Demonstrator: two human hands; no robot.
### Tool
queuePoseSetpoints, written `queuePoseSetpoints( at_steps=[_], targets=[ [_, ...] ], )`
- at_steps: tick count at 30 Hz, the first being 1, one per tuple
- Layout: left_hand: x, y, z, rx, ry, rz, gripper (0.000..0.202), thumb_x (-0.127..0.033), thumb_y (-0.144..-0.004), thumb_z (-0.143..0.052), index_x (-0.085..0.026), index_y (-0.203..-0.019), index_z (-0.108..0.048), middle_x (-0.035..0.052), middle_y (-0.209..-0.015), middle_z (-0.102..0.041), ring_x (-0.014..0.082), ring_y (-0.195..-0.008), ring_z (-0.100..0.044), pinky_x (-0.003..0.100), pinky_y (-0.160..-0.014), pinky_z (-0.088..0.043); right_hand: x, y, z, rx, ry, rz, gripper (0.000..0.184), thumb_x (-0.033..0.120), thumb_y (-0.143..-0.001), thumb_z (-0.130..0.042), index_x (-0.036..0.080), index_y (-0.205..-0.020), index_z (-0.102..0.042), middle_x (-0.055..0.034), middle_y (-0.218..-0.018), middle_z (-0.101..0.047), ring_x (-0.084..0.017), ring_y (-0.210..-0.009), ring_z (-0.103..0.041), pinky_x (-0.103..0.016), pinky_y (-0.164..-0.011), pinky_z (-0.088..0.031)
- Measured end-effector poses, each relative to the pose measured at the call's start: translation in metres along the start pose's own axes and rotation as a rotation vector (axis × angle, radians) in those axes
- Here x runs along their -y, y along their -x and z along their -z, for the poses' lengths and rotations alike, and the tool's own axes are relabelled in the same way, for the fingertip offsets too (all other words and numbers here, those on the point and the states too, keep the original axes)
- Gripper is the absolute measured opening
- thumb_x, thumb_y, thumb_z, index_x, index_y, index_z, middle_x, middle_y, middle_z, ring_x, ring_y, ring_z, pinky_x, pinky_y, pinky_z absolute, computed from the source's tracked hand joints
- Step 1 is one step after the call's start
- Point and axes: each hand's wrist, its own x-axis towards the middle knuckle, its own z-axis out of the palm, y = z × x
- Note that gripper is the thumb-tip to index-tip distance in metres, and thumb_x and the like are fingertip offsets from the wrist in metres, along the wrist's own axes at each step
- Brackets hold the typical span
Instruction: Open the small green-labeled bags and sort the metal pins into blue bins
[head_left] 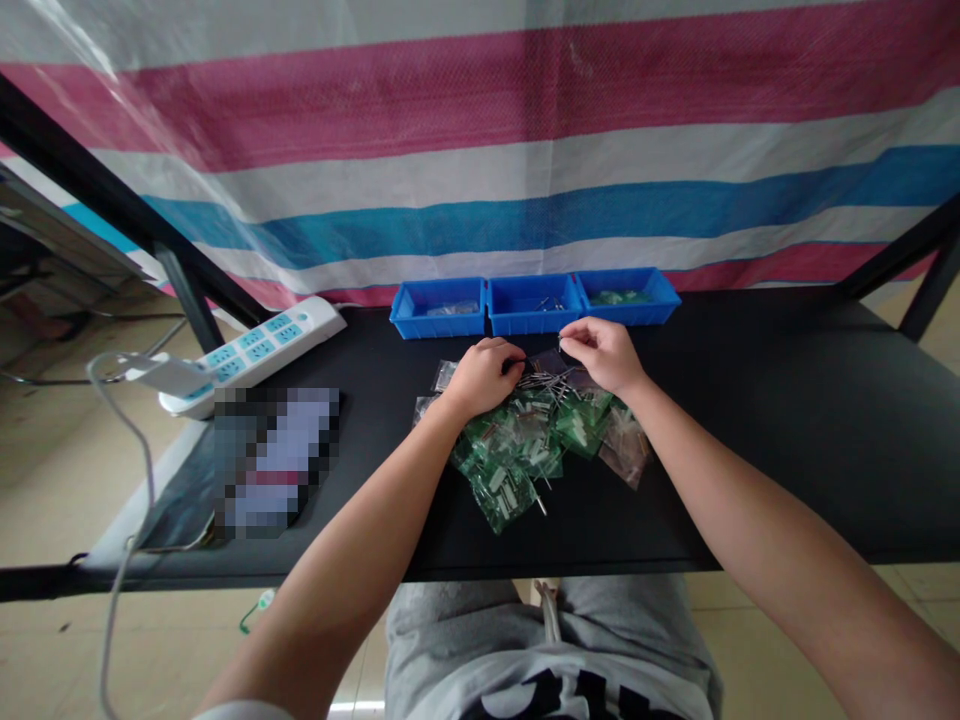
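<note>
My left hand point(491, 376) rests at the left side of a heap of small plastic bags, its fingers curled. What lies inside its fingers, if anything, is hidden. My right hand point(604, 354) pinches a small silver piece point(560, 343) between thumb and forefinger, just above the back of the heap. Thin silver metal rods point(551, 384) lie loose between the hands. Nearest to me are green-tinted bags point(504, 486) with small pale parts inside. A clear bag point(627, 447) lies under my right wrist.
Three blue bins stand behind the heap: the left bin point(438, 328) holds clear bags, the middle bin point(532, 322) a few metal pieces, the right bin point(637, 313) green bags. A white power strip point(300, 338) and a blurred-out item point(281, 460) lie on the left.
</note>
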Motion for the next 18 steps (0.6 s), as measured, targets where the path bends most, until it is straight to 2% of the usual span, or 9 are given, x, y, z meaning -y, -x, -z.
queuePoseSetpoints(
  at_steps=[3, 6, 11, 14, 18],
  targets=[
    [-0.002, 0.0, 0.0, 0.052, -0.065, -0.001, 0.023, -0.023, -0.084, -0.054, -0.018, -0.096, -0.073, 0.0069, -0.097, -0.072, 0.023, -0.094, -0.063, 0.037, -0.09, -0.048, -0.002, 0.001, -0.001, 0.043, 0.321, 0.061, 0.01, 0.022, -0.071, -0.062, 0.016, -0.074, -0.07, -0.006, -0.07, -0.071, -0.018, -0.065, -0.064, -0.03, -0.066, -0.048],
    [-0.003, 0.0, 0.001, 0.084, -0.091, 0.022, 0.023, -0.024, -0.084, -0.054, -0.019, -0.095, -0.074, 0.0071, -0.101, -0.071, 0.0229, -0.095, -0.062, 0.039, -0.091, -0.047, -0.004, 0.0, 0.001, 0.085, 0.498, 0.034, 0.011, 0.018, -0.072, -0.061, 0.016, -0.073, -0.072, -0.0071, -0.073, -0.073, -0.019, -0.067, -0.066, -0.03, -0.067, -0.047],
    [-0.005, 0.0, 0.002, 0.125, -0.125, 0.046, 0.02, -0.026, -0.082, -0.056, -0.021, -0.089, -0.074, 0.007, -0.101, -0.07, 0.0236, -0.097, -0.06, 0.041, -0.096, -0.044, -0.002, -0.001, 0.006, 0.187, 0.561, -0.022, 0.009, 0.019, -0.071, -0.064, 0.017, -0.073, -0.073, -0.0048, -0.073, -0.074, -0.018, -0.067, -0.066, -0.026, -0.064, -0.045],
    [-0.004, 0.0, 0.002, 0.146, -0.136, 0.039, 0.018, -0.026, -0.081, -0.056, -0.02, -0.086, -0.073, 0.0072, -0.101, -0.069, 0.0242, -0.098, -0.058, 0.042, -0.095, -0.043, 0.002, 0.0, 0.008, 0.288, 0.563, -0.002, 0.008, 0.021, -0.069, -0.067, 0.018, -0.071, -0.073, -0.003, -0.069, -0.072, -0.016, -0.064, -0.065, -0.025, -0.061, -0.043],
    [-0.004, -0.001, 0.003, 0.168, -0.137, 0.029, 0.017, -0.027, -0.082, -0.056, -0.019, -0.083, -0.071, 0.0075, -0.101, -0.068, 0.0249, -0.1, -0.058, 0.042, -0.094, -0.042, 0.006, 0.001, 0.008, 0.359, 0.583, 0.031, 0.009, 0.021, -0.069, -0.065, 0.017, -0.07, -0.073, -0.0028, -0.066, -0.071, -0.015, -0.062, -0.063, -0.024, -0.06, -0.041]
  ],
)
